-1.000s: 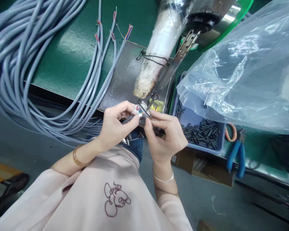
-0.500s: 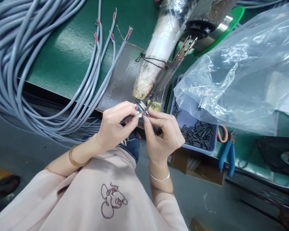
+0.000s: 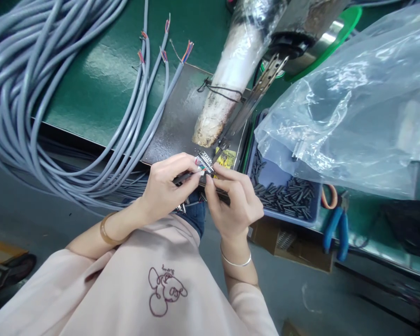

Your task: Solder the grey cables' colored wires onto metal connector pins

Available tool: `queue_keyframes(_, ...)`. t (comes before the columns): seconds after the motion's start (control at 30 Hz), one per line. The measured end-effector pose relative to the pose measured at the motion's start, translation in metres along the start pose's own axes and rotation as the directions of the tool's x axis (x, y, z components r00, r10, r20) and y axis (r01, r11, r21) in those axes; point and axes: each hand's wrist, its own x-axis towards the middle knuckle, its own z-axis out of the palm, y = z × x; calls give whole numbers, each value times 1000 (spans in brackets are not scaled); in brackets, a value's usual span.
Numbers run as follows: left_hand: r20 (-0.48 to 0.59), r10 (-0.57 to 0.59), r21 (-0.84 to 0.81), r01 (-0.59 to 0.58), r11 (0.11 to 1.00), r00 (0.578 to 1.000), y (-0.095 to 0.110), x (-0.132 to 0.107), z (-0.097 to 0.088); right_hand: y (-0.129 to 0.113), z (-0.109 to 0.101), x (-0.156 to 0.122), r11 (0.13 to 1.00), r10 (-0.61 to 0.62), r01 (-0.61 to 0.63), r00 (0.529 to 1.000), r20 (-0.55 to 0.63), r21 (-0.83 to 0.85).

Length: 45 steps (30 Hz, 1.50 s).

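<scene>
A small metal multi-pin connector (image 3: pixel 205 160) is held between my two hands, with thin coloured wires (image 3: pixel 200 167) at its pins. My left hand (image 3: pixel 170 184) is closed in a pinch on the dark cable (image 3: pixel 183 178) whose wires reach the connector. At the connector's right end, the thumb and index finger of my right hand (image 3: pixel 235 198) grip its edge. Just above my right fingertips, the thin tip of a soldering iron (image 3: pixel 236 116) in a perforated metal sleeve points down close to the connector. The fingers partly hide the wire ends.
Grey cables (image 3: pixel 17 93) with stripped ends loop over the green table (image 3: pixel 91 98) at left. A wrapped tube (image 3: pixel 219 100) hangs above the dark plate (image 3: pixel 175 112). A blue tray (image 3: pixel 317 205) of black sleeves, a plastic bag (image 3: pixel 339 102) and blue-handled pliers (image 3: pixel 336 228) lie right.
The connector has shifted slightly away from the iron's tip, showing more of its metal and the yellow label behind. My right hand has moved a little down and left. The view has shifted slightly.
</scene>
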Motion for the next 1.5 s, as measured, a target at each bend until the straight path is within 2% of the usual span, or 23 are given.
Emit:
queue_keyframes(0.1, 25, -111, -121, 113, 986, 993, 3, -5, 2, 0, -6, -5, 997, 70, -70, 997, -16, 43)
queue_keyframes(0.17, 72, -158, -214, 170, 962, 985, 5, -9, 2, -1, -14, -7, 970, 214, -212, 977, 0, 117)
queue_keyframes(0.27, 171, -133, -315, 182, 931, 976, 8, -18, 2, -2, -29, -3, 859, 424, -465, 880, 214, 212)
queue_keyframes(0.33, 228, -116, -361, 195, 912, 967, 8, -24, 2, -3, -38, 2, 812, 443, -541, 816, 371, 218)
queue_keyframes(0.37, 247, -129, -381, 218, 898, 960, 8, -26, 2, -4, -42, 4, 809, 429, -544, 805, 409, 224)
queue_keyframes(0.43, 267, -208, -442, 311, 841, 941, 8, -30, 3, -7, -45, 6, 820, 402, -520, 822, 404, 240)
queue_keyframes(0.5, 293, -327, -534, 437, 724, 898, 7, -32, 4, -9, -45, 4, 844, 382, -472, 861, 335, 253)
queue_keyframes(0.57, 361, -430, -605, 559, 567, 828, 7, -31, 4, -12, -42, 0, 886, 332, -391, 910, 250, 249)
queue_keyframes(0.63, 447, -480, -624, 648, 437, 755, 8, -27, 2, -15, -38, -6, 937, 239, -271, 958, 161, 222)
queue_keyframes(0.73, 551, -481, -635, 717, 289, 682, 8, -20, -2, -17, -35, -13, 993, 49, -54, 997, 52, 102)
queue_keyframes(0.87, 657, -409, -656, 747, 106, 634, 7, -15, -9, -16, -38, -21, 976, -218, 219, 976, 22, -9)
queue_keyframes(0.9, 681, -389, -650, 757, 69, 620, 6, -15, -10, -15, -39, -23, 972, -236, 236, 971, 25, -5)
queue_keyframes(0.97, 717, -354, -634, 773, 24, 600, 5, -16, -14, -12, -41, -24, 983, -180, 180, 983, 19, 23)
queue_keyframes(1.03, 737, -320, -620, 784, 31, 596, 5, -17, -16, -8, -41, -22, 995, -58, 59, 998, -15, 74)
queue_keyframes(1.1, 728, -305, -623, 778, 80, 614, 7, -17, -17, -4, -41, -16, 992, 3, 20, 983, -185, 123)
queue_keyframes(1.13, 709, -311, -631, 766, 120, 633, 8, -17, -17, -2, -40, -12, 989, -3, 52, 943, -332, 139)
queue_keyframes(1.2, 627, -364, -655, 719, 232, 689, 10, -16, -15, -3, -40, -2, 981, -38, 142, 802, -596, 129)
queue_keyframes(1.23, 561, -405, -662, 685, 304, 722, 12, -16, -14, -4, -41, 1, 979, -47, 164, 756, -653, 120)
queue_keyframes(1.27, 483, -444, -657, 648, 386, 754, 13, -16, -12, -7, -42, 4, 982, -31, 144, 760, -649, 121)
queue_keyframes(1.3, 402, -473, -639, 610, 469, 784, 13, -17, -10, -10, -44, 5, 988, -3, 94, 801, -599, 121)
queue_keyframes(1.4, 224, -470, -538, 510, 671, 854, 15, -20, -5, -18, -48, 3, 1000, 26, -22, 958, -286, 16)
queue_keyframes(1.43, 197, -450, -512, 483, 711, 871, 16, -21, -3, -20, -49, 2, 1000, -1, -4, 986, -168, -29)
queue_keyframes(1.5, 180, -418, -499, 448, 741, 891, 16, -21, -2, -20, -47, -1, 994, -71, 72, 997, 23, -81)
